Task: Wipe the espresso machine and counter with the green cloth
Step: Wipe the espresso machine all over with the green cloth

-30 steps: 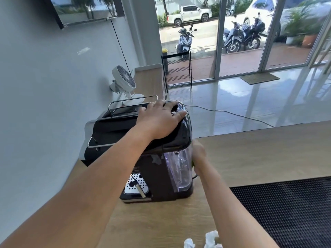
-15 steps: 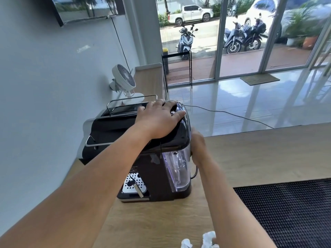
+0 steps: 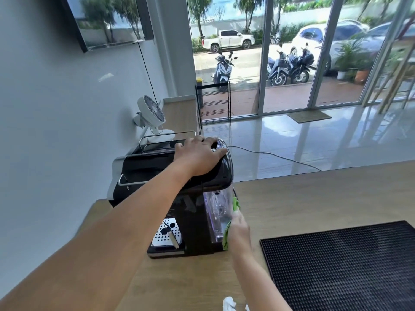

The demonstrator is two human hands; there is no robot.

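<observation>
A black espresso machine (image 3: pixel 152 173) with a clear water tank (image 3: pixel 216 212) on its right side stands on the wooden counter (image 3: pixel 303 194) near the wall. My left hand (image 3: pixel 198 157) lies flat on the machine's top, fingers spread over its far right corner. My right hand (image 3: pixel 239 231) presses the green cloth (image 3: pixel 234 204) against the tank's right side; only strips of cloth show above and below the hand.
A black rubber bar mat (image 3: pixel 350 265) covers the counter at right. Crumpled white tissue (image 3: pixel 229 304) lies at the near edge. A white fan (image 3: pixel 152 114) stands behind the machine by the wall. A cable (image 3: pixel 274 156) trails off behind.
My right hand has slid down and toward me along the tank's side, and the green cloth now shows. The left hand stays on the machine's top.
</observation>
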